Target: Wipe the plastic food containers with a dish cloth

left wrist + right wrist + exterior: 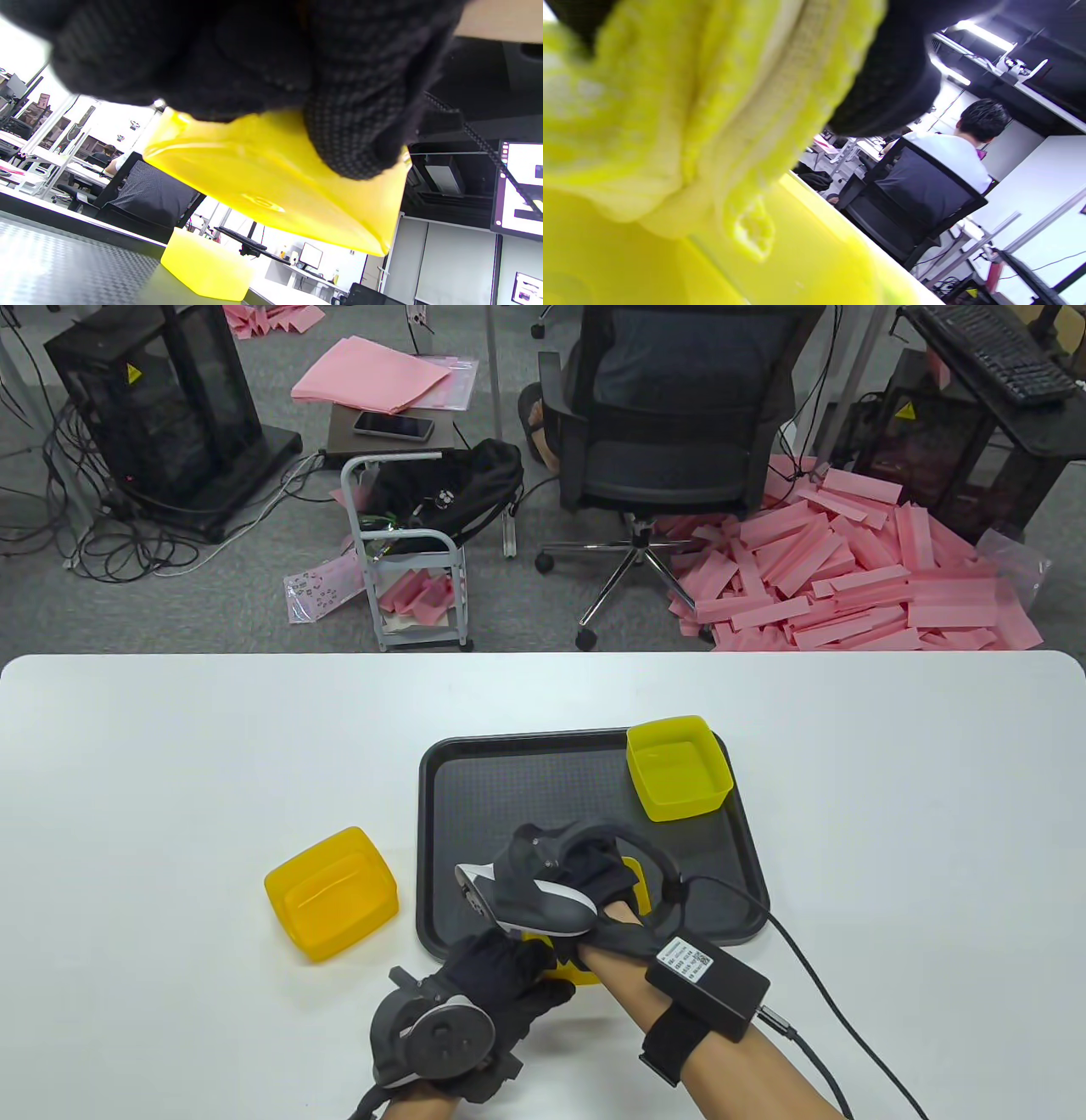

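My left hand (501, 976) grips the near edge of a yellow plastic container (567, 971) held over the near edge of the black tray (475, 789); its underside shows in the left wrist view (263, 190). My right hand (594, 891) is inside that container, pressing a yellow dish cloth (670, 106) against its yellow wall (780, 271). The hands hide most of the container in the table view. A second yellow container (679, 768) stands open in the tray's far right corner and shows in the left wrist view (203, 264). An orange-yellow container (331, 892) stands on the table left of the tray.
The white table (170, 746) stretches to both sides of the tray. Beyond its far edge are an office chair (670, 415), a small cart (407, 551) and a heap of pink foam strips (848, 568) on the floor.
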Action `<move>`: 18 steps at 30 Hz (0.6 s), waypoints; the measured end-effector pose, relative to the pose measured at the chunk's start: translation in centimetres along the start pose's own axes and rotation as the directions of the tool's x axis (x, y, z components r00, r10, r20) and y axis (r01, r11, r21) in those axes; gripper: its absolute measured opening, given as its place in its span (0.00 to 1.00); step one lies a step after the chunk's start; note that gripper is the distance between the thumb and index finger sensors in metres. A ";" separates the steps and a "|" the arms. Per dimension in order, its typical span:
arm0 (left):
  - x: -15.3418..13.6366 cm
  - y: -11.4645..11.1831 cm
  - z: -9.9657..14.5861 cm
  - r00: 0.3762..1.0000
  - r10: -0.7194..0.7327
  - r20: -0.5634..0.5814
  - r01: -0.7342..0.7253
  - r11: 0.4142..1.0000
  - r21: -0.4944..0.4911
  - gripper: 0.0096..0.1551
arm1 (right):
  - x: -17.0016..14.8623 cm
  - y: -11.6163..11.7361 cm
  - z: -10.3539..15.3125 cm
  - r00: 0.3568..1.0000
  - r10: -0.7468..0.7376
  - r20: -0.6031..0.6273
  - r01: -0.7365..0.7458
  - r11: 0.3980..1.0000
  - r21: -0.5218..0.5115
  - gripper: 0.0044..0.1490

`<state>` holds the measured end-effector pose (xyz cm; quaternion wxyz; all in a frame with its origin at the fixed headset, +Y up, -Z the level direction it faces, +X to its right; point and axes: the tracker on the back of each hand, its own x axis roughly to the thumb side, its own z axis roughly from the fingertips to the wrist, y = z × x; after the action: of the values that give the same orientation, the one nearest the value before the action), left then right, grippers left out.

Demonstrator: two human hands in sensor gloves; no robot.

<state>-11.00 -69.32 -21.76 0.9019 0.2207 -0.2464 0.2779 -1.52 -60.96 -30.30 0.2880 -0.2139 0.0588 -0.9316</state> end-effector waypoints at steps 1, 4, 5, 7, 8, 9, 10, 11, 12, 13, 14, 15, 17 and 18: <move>-0.1 0.1 0.0 1.000 -0.001 -0.002 0.001 1.000 0.001 0.25 | -0.1 0.3 -0.1 1.000 0.008 0.000 -0.008 1.000 0.006 0.31; -0.3 0.2 0.1 1.000 -0.006 -0.009 0.006 1.000 0.008 0.25 | -0.4 1.1 -0.2 0.999 0.049 -0.004 -0.049 0.999 0.020 0.30; -0.3 0.2 0.1 1.000 -0.006 -0.015 0.006 1.000 0.011 0.25 | -0.5 1.5 -0.2 0.998 0.059 -0.004 -0.059 0.998 0.029 0.30; -0.5 0.2 0.1 1.000 -0.011 -0.023 0.012 1.000 0.014 0.25 | -0.7 1.9 -0.1 0.996 0.090 0.002 -0.090 0.996 0.024 0.29; -0.6 0.3 0.0 0.999 -0.010 -0.035 0.010 1.000 0.010 0.25 | -1.0 2.2 0.2 0.995 0.096 0.006 -0.097 0.995 0.037 0.29; -0.6 0.3 0.1 0.999 -0.007 -0.040 0.008 1.000 0.007 0.25 | -1.1 2.3 0.3 0.996 0.094 0.008 -0.094 0.995 0.040 0.30; -0.6 0.2 0.0 0.999 -0.012 -0.041 0.012 1.000 0.013 0.25 | -1.3 2.4 0.5 0.996 0.083 0.021 -0.083 0.996 0.042 0.30; -0.8 0.2 0.0 0.998 -0.017 -0.052 0.018 1.000 0.009 0.25 | -1.2 2.5 0.9 0.995 0.074 0.063 -0.075 0.997 0.026 0.31; -0.8 0.2 0.0 0.998 -0.009 -0.059 0.010 1.000 0.011 0.25 | -1.0 2.5 1.3 0.991 0.098 0.092 -0.100 0.995 0.013 0.33; -0.9 0.3 0.0 0.998 -0.008 -0.063 0.009 1.000 0.021 0.25 | -0.8 2.4 1.7 0.986 0.123 0.114 -0.124 0.992 0.004 0.36; -1.0 0.3 -0.1 0.998 -0.010 -0.066 0.011 1.000 0.016 0.25 | -0.6 2.3 2.1 0.980 0.141 0.143 -0.144 0.990 0.012 0.36; -1.0 0.3 0.0 0.998 -0.011 -0.067 0.012 1.000 0.018 0.25 | -0.4 2.3 2.4 0.977 0.130 0.169 -0.139 0.990 0.039 0.33; -0.9 0.3 0.0 0.997 -0.023 -0.067 0.024 1.000 0.013 0.25 | 0.0 2.3 2.5 0.976 0.108 0.190 -0.130 0.986 0.108 0.30; -0.8 0.2 0.0 0.998 -0.020 -0.062 0.021 1.000 0.008 0.25 | 0.1 2.3 2.4 0.978 0.095 0.188 -0.127 0.978 0.164 0.30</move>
<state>-11.74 -69.52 -22.17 0.9109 0.2185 -0.2149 0.2763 0.64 -62.86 -28.66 0.3616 -0.2669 -0.0374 -0.8925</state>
